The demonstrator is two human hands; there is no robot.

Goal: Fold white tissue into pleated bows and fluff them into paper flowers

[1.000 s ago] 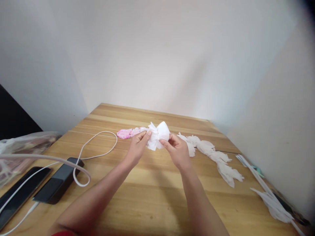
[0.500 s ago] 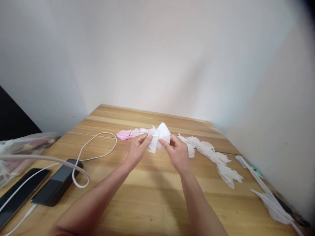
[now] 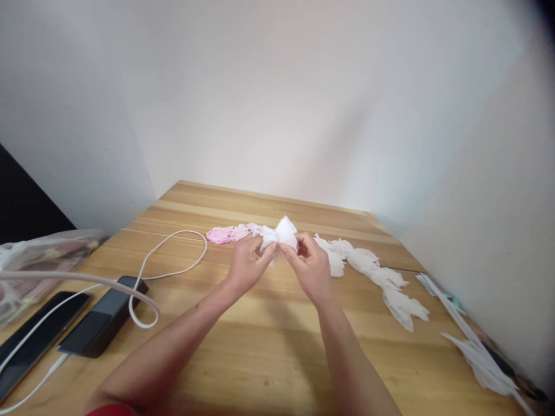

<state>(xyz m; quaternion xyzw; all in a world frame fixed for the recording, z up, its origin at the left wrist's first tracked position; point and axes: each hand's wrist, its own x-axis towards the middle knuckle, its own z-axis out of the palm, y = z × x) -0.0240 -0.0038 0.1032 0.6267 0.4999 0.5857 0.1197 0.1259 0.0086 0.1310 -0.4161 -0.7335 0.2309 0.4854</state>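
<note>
Both my hands are raised a little above the wooden table (image 3: 269, 346), pinching one white tissue-paper piece (image 3: 281, 234) between them. My left hand (image 3: 246, 267) grips its left side with closed fingertips. My right hand (image 3: 309, 266) grips its right side, thumb and fingers pressed together. The paper is bunched at the middle and fans out above my fingers. Just behind my hands lies a pink patterned paper piece (image 3: 223, 234).
A row of white cut tissue pieces (image 3: 381, 280) trails to the right. White strips (image 3: 472, 341) lie along the right wall. On the left sit a dark power bank (image 3: 102, 323), a phone (image 3: 34, 341), a looped white cable (image 3: 173, 254) and a plastic bag (image 3: 39, 260).
My fingers have drawn closer together and squeezed the white paper, so it looks smaller and more bunched than a second ago. Nothing else on the table has moved.
</note>
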